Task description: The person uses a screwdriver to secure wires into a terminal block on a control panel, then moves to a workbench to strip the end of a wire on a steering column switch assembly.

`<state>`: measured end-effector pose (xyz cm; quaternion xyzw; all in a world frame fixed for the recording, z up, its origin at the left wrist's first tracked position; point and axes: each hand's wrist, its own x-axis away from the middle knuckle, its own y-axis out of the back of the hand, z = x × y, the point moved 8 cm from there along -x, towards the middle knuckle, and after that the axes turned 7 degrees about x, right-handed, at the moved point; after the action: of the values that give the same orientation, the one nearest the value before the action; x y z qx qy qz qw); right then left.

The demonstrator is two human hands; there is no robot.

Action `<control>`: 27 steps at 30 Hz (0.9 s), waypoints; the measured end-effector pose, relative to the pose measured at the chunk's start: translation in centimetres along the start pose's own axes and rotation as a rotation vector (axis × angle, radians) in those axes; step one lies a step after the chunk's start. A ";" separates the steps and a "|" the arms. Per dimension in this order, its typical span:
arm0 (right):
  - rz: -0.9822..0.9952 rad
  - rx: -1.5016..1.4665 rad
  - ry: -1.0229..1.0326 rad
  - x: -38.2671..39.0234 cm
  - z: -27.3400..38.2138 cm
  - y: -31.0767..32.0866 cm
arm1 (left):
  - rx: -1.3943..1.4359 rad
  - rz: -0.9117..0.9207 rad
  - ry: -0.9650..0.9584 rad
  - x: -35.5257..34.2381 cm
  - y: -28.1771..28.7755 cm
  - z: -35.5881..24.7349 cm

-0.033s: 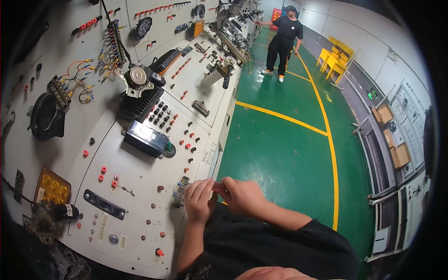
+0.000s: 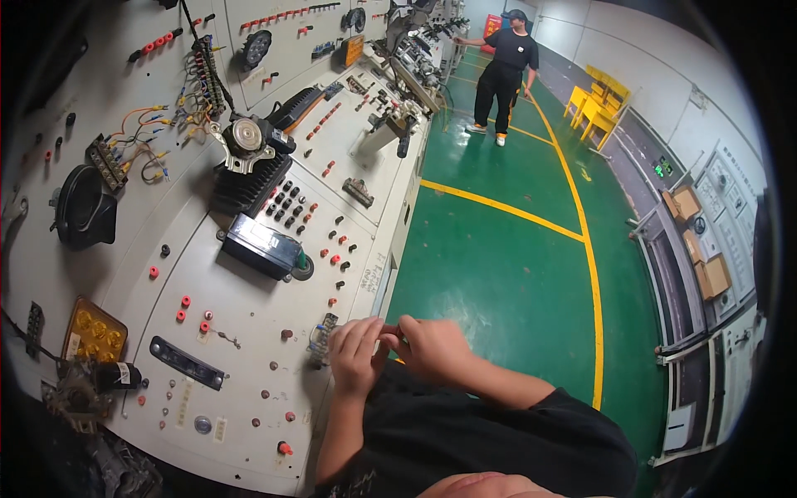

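Observation:
My left hand (image 2: pixel 357 357) and my right hand (image 2: pixel 436 350) meet at the near edge of a pale panel bench (image 2: pixel 241 332). The fingers of both are bent and pinched, tips almost touching. A small reddish bit shows between them, too small and too covered to name. Right beside my left hand, a terminal block (image 2: pixel 322 339) with thin wires sits on the bench edge, partly behind the fingers. My right hand is over the green floor side, apart from the bench.
On the bench stand a dark box-shaped unit (image 2: pixel 264 246), a black slotted bar (image 2: pixel 186 363), and several red and black sockets. A horn (image 2: pixel 83 206) and an amber lamp (image 2: pixel 96 329) are mounted at left. A person (image 2: pixel 506 75) stands on the green floor (image 2: pixel 490 274). Yellow chairs (image 2: pixel 598 108) are beyond.

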<state>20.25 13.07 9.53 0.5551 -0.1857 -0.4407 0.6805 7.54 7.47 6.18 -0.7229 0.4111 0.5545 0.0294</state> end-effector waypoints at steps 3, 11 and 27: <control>0.206 0.109 -0.033 -0.5 -0.2 -1.3 | 0.011 -0.025 0.009 0.3 0.0 0.0; -0.054 -0.110 0.154 -0.3 1.1 2.2 | 0.032 -0.011 0.033 0.4 0.5 0.9; -0.047 -0.067 0.172 -0.5 0.4 1.6 | 0.078 0.080 0.058 -0.3 -0.2 0.8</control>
<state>20.29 13.19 11.27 0.5722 -0.0986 -0.4133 0.7014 7.05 8.20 6.04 -0.7199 0.4618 0.5176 0.0233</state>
